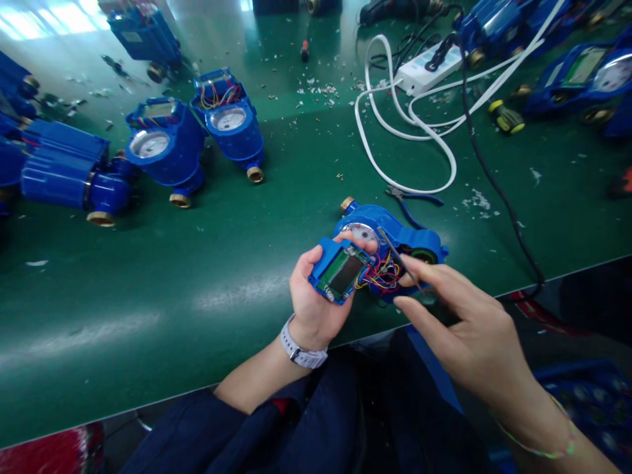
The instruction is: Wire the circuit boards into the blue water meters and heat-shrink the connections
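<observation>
**Display module [340, 273] in our left hand [313, 316], opened water meter [388, 216] just beyond**

Our left hand cradles the module, thumb at its edge; our right hand [469, 332] grips a slim metal tool [390, 247] over the wires [386, 271], its thumb tip apart from the index tip. Our right fingers hide part of the meter. Blue-handled pliers [425, 197] lie right behind the meter, close to its far side. A black cable [495, 185] runs down to the right of our right hand; a looped white cable [455, 164] lies farther ahead.

We count one power strip [419, 80] and one yellow-and-black screwdriver [508, 117] ahead of our right hand, and two dial-up meters [237, 141] plus one tipped meter [66, 164] well left of our left hand. The meters crowding the far left overlap too much for us to count.
</observation>
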Demonstrator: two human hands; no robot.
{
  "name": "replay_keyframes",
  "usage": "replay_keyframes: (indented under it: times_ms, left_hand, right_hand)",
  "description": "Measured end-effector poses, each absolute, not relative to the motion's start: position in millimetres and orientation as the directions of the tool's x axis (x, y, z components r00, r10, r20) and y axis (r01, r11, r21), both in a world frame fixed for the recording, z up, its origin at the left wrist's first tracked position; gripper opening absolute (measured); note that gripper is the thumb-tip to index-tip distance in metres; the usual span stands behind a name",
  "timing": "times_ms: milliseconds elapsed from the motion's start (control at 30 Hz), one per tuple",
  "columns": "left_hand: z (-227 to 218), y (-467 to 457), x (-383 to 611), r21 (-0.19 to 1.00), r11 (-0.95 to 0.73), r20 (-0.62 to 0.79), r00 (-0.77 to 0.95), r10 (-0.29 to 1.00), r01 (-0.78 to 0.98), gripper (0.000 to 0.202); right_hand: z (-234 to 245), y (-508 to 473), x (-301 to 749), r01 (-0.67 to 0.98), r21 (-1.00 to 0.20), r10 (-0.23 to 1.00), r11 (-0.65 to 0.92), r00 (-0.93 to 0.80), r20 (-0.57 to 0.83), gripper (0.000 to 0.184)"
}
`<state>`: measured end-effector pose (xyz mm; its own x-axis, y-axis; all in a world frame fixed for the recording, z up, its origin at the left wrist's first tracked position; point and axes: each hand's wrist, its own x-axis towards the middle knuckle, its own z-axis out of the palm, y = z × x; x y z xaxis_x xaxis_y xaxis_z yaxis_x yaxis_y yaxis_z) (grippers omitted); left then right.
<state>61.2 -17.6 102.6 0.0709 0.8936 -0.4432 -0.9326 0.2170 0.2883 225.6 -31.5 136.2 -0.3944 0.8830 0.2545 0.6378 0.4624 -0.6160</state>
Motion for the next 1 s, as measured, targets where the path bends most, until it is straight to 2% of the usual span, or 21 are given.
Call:
replay_keyframes:
  times_ms: [67, 133, 267, 433, 667, 1000]
  left_hand:
    - [102, -17, 58, 0.353, 0.171, -0.408, 0.013, 0.913, -0.920, 0.035]
    - [101, -17, 58, 0.429, 0.141, -0.352, -0.021, 0.936, -0.892, 0.034]
    - [99, -21, 63, 0.521, 0.058, -0.222, -0.070, 0.973, -0.851, 0.035]
    - [95, -26, 66, 0.603, 0.032, -0.196, -0.109, 0.975, -0.797, 0.037]
    - [95, -26, 67, 0.652, 0.021, -0.205, -0.149, 0.968, -0.758, 0.037]
    - [93, -27, 71, 0.659, 0.055, -0.234, -0.135, 0.963, -0.750, 0.038]
  right_hand:
    - [143, -39, 236, 0.649, -0.671, 0.921, 0.359, -0.362, 0.143, 0.043]
    - [149, -48, 244, 0.653, -0.698, 0.921, 0.292, -0.389, 0.021, 0.047]
    - [158, -56, 247, 0.679, -0.663, 0.847, 0.315, -0.516, -0.127, 0.052]
    - [157, -48, 238, 0.731, -0.526, 0.841, 0.434, -0.539, -0.056, 0.047]
    - [150, -41, 241, 0.775, -0.372, 0.819, 0.511, -0.571, -0.064, 0.050]
    - [151, -35, 246, 0.769, -0.345, 0.800, 0.538, -0.595, -0.078, 0.049]
